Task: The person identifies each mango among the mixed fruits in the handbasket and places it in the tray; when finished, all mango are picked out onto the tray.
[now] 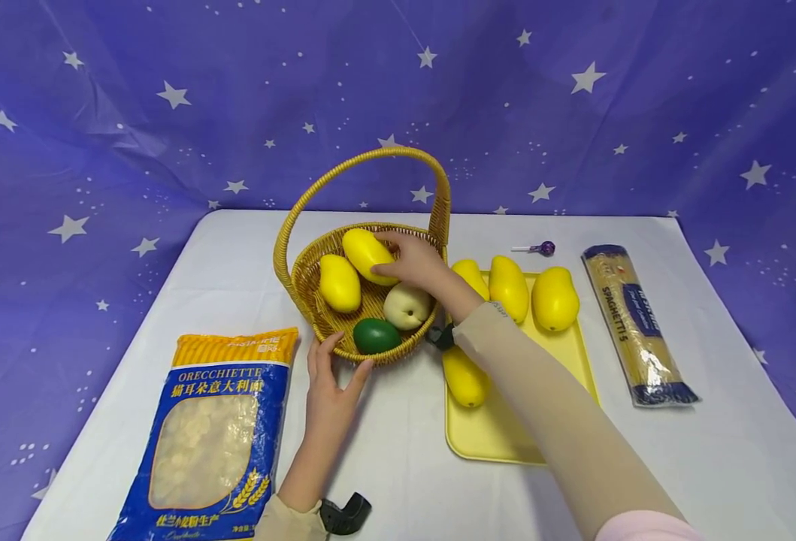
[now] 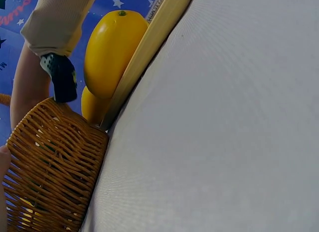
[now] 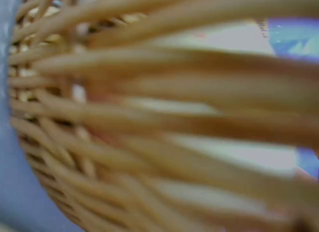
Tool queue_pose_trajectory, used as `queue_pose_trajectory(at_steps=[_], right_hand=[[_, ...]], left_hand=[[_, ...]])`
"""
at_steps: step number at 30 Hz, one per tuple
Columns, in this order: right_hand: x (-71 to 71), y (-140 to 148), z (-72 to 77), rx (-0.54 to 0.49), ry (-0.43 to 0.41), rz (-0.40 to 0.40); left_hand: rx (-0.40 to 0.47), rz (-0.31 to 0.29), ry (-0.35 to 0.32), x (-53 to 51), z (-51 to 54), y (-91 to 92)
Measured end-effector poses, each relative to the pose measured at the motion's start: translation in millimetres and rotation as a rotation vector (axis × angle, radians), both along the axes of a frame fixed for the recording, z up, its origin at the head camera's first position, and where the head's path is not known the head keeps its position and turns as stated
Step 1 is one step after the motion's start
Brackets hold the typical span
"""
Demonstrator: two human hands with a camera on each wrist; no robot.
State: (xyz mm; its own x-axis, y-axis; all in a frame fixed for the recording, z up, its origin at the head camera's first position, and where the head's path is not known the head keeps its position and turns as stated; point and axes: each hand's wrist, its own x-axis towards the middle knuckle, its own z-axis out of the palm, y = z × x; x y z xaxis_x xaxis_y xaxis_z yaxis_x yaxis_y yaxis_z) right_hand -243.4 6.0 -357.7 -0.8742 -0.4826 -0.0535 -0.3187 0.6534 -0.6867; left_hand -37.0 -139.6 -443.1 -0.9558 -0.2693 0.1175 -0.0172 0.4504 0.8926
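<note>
In the head view, a wicker basket [image 1: 364,227] with a tall handle stands at the middle of the table. My right hand [image 1: 414,261] reaches inside and grips a yellow mango [image 1: 367,254], thumb and fingers at its right end. Beside it lie another mango [image 1: 340,284], a pale peach-like fruit [image 1: 407,306] and a dark green egg-shaped fruit [image 1: 376,336]. My left hand [image 1: 330,394] holds the basket's near-left rim, thumb against the outer wall. In the left wrist view, a thumb [image 2: 3,164] touches the weave. Blurred wicker [image 3: 149,117] fills the right wrist view, hiding the right hand's grip.
Several mangoes [image 1: 555,298] lie on a yellow tray [image 1: 492,447] right of the basket, partly under my right forearm. A wrapped lollipop [image 1: 545,248] and a spaghetti pack [image 1: 634,323] lie farther right. A blue bag of orecchiette [image 1: 204,443] lies at the left.
</note>
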Motion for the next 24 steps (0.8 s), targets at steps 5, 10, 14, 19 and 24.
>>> queue_pose_trajectory(at_steps=[5, 10, 14, 19, 24], right_hand=[[5.2, 10.1, 18.1, -0.050, 0.029, -0.007], [20.7, 29.4, 41.0, -0.131, 0.059, -0.038], [40.2, 52.3, 55.7, -0.210, 0.067, -0.073], [67.8, 86.1, 62.3, -0.271, 0.091, -0.148], [99.8, 122.8, 58.1, -0.303, 0.136, -0.268]], left_hand=[[0.005, -0.001, 0.007, -0.2, -0.8, -0.3], [0.004, -0.005, 0.007, -0.8, -0.4, 0.2], [-0.012, -0.004, 0.019, -1.5, 0.3, 0.4], [-0.016, 0.000, 0.028, -2.1, 0.7, 0.3], [-0.008, -0.003, 0.025, -0.9, 0.1, 0.2]])
